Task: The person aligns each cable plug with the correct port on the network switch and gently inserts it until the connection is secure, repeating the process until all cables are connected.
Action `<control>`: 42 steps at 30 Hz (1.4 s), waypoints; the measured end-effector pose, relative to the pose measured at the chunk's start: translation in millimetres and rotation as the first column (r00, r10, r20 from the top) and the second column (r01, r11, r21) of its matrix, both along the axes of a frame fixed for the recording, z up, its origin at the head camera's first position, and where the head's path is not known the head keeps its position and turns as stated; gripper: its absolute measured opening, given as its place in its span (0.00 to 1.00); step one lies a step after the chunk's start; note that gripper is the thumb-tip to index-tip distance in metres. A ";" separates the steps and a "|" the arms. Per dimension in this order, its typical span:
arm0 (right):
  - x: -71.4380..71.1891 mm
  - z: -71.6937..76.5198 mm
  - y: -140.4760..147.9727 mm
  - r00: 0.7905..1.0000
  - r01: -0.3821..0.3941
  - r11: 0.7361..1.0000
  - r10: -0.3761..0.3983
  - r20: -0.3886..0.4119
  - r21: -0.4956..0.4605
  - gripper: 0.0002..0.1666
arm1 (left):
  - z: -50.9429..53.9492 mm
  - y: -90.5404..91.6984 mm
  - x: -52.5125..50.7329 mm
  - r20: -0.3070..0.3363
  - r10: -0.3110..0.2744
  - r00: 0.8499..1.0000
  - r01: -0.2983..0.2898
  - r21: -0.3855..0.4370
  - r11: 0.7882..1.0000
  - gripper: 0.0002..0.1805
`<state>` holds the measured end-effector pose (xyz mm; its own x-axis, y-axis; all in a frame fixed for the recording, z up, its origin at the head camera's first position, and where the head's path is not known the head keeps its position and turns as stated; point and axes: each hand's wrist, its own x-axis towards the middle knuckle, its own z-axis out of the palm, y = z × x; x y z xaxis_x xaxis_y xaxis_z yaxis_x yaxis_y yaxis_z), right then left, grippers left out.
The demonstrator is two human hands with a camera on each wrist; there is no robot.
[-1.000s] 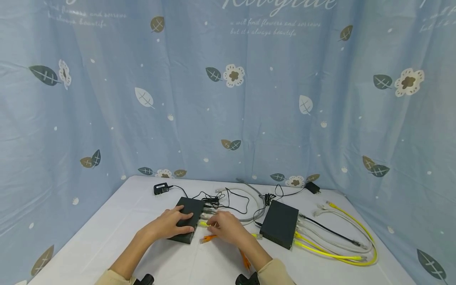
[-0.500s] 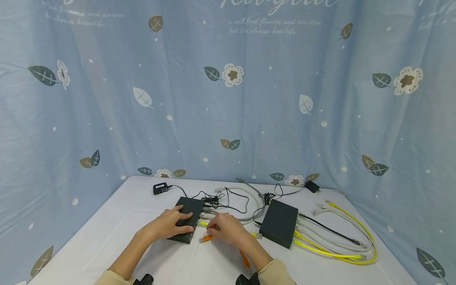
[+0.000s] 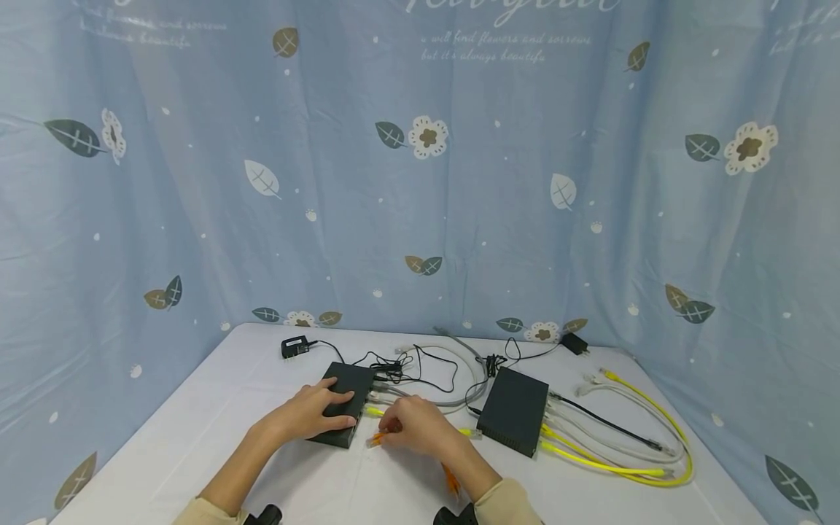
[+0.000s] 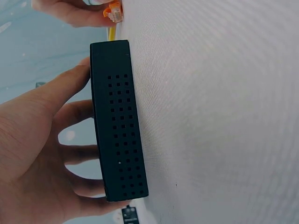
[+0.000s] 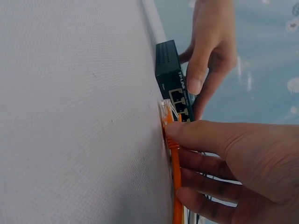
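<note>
My left hand (image 3: 307,413) rests on top of a black network switch (image 3: 356,379) at the left of the table, fingers spread over it; in the left wrist view its perforated side (image 4: 119,121) faces the camera. With thumb and fingers, my right hand (image 3: 423,424) pinches an orange Ethernet cable (image 5: 175,163) just behind its clear plug (image 5: 166,108). That plug is low over the tabletop, apart from the switch's port side, where bare ports (image 5: 179,100) show. A yellow cable (image 3: 373,412) and grey cables (image 3: 389,391) run from the same side.
A second black switch (image 3: 514,412) stands to the right, with yellow (image 3: 610,467), white and black cables out of its right side. Black power adapters (image 3: 297,346) lie at the back left and back right. Tangled cords (image 3: 391,370) and a grey cable loop lie between the switches.
My right hand's fingertips have shifted slightly down toward me, from beside the yellow plug to the orange plug, which they now grip. The left hand and switch have stayed put.
</note>
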<state>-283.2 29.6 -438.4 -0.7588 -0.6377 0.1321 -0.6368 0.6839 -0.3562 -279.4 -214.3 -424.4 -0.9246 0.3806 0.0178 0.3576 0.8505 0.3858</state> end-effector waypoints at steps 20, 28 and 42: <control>0.6 -3.5 0.4 1.000 0.016 1.000 -0.016 -0.001 0.020 0.04 | -0.4 0.4 2.9 -0.006 0.001 1.000 0.000 0.003 1.000 0.33; 2.5 0.4 1.0 1.000 0.012 1.000 -0.012 -0.001 0.007 0.04 | 0.0 0.4 2.2 -0.011 -0.006 1.000 0.006 0.004 1.000 0.33; 3.7 5.4 1.5 1.000 -0.013 1.000 0.012 -0.016 -0.025 0.04 | 0.8 0.7 2.0 -0.007 -0.001 1.000 0.001 0.002 1.000 0.34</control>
